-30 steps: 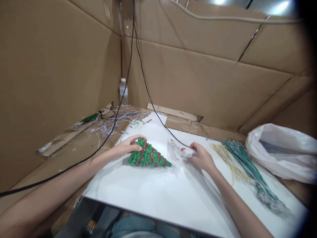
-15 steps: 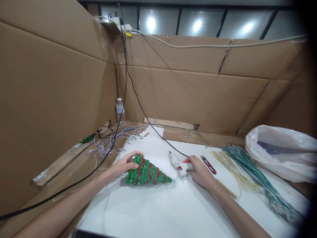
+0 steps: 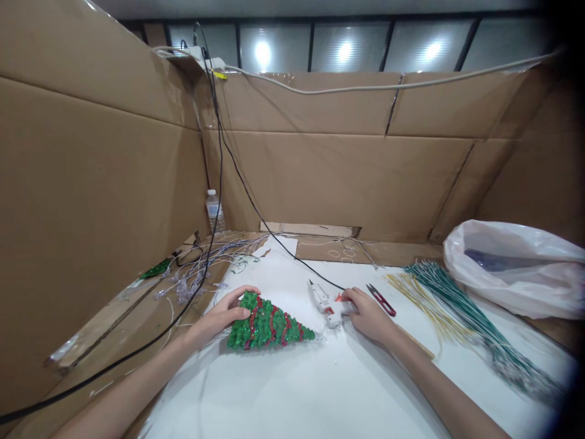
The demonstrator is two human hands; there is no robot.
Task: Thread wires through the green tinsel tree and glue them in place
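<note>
A green tinsel tree (image 3: 267, 324) with red garland bands lies on its side over the white board (image 3: 311, 390), its tip pointing right. My left hand (image 3: 234, 310) grips the wide end of the tree between thumb and fingers. To the right, my right hand (image 3: 361, 312) is wrapped round the handle of a white glue gun (image 3: 325, 305) with an orange trigger. The gun's nozzle points up and left, and its body is close to the tree's tip. Red-handled snips (image 3: 381, 300) lie just beyond my right hand.
Yellow wires (image 3: 427, 311), green wires (image 3: 466, 314) and a white plastic bag (image 3: 512, 268) are at the right. Clear-ended wires (image 3: 187, 283) and a bottle (image 3: 214, 212) stand left. A black cable (image 3: 269, 228) runs to the gun. Cardboard walls (image 3: 301, 171) enclose the surface.
The camera view has shifted slightly, so the background sits a little to the left. Both hands keep their holds, with the tree and glue gun in nearly the same places.
</note>
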